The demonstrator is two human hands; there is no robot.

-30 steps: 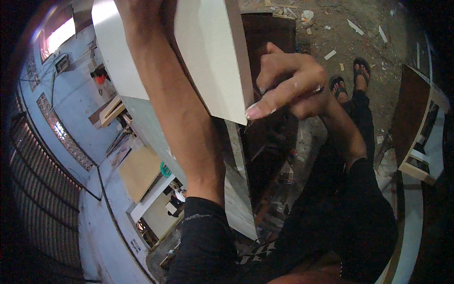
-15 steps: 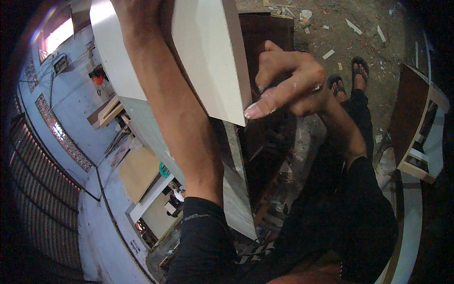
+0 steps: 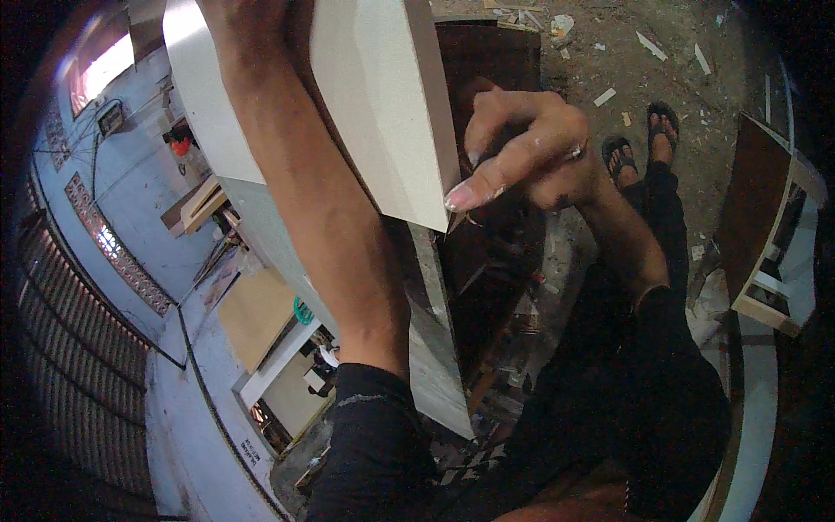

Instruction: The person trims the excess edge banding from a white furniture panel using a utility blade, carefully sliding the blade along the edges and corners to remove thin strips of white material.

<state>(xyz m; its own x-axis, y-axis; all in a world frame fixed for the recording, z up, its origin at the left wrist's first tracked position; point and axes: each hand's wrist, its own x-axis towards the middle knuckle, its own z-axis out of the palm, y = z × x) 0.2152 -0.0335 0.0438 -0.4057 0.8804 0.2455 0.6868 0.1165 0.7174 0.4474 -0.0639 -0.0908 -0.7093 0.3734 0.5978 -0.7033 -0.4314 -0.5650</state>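
A white board (image 3: 370, 113) with a pale edge strip lies in front of me, its near corner pointing toward me. My left forearm reaches across its left side, and my left hand (image 3: 248, 24) is cut off by the top of the picture, fingers out of sight. At the right edge of the board, close to the corner, my right hand (image 3: 531, 148) is closed. Its thumb, with white specks on it, presses against the edge while the other fingers curl in. Beneath the thumb a thin, light-brown curl (image 3: 472, 215) shows faintly. Whatever the fingers hold is hidden.
Under the board is a grey-white surface (image 3: 435, 374), with a dark brown panel (image 3: 491, 65) beyond. Scraps litter the dirt floor (image 3: 600, 52) at the far right. A brown and white wooden frame (image 3: 765, 226) stands at right; a tan board (image 3: 257, 317) leans at left.
My right hand has shifted slightly left and down along the board's edge near the corner. A thin curl now shows below the thumb. My left arm stays nearly still.
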